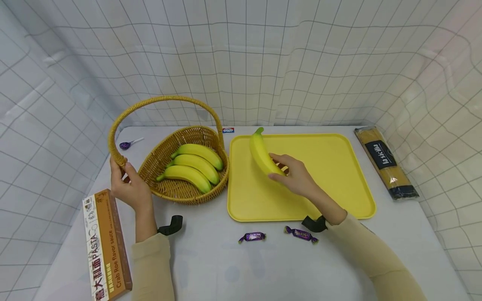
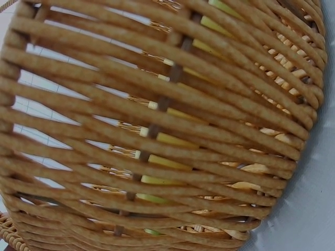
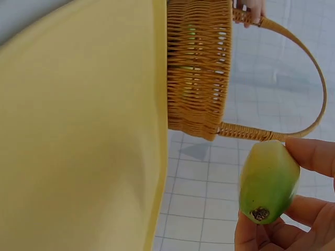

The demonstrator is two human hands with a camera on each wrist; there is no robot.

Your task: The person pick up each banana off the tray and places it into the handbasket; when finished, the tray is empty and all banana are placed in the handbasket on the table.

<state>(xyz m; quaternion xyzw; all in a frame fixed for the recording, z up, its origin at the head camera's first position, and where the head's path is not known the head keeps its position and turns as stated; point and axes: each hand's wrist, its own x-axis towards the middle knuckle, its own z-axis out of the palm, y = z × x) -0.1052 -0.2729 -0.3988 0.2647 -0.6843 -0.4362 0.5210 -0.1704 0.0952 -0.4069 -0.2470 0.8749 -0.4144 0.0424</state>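
Over the yellow tray (image 1: pixel 324 175), my right hand (image 1: pixel 295 173) grips a banana (image 1: pixel 260 152) by its lower end, stem pointing up and away. In the right wrist view the banana's dark-tipped end (image 3: pixel 268 183) sits between thumb and fingers. My left hand (image 1: pixel 132 186) holds the handle (image 1: pixel 165 98) of the wicker basket (image 1: pixel 180 199) near its left base. Inside the basket three bananas (image 1: pixel 196 167) lie side by side, stems to the left. The basket's woven wall (image 2: pixel 157 115) fills the left wrist view, with bits of yellow showing through the gaps.
Two purple-wrapped candies (image 1: pixel 253 237) lie in front of the tray. A lollipop (image 1: pixel 129 143) is left of the basket and a small blue-and-red packet (image 1: pixel 228 130) behind it. A pasta box (image 1: pixel 107 246) lies at the left; a bag of pasta (image 1: pixel 385 163) at the right.
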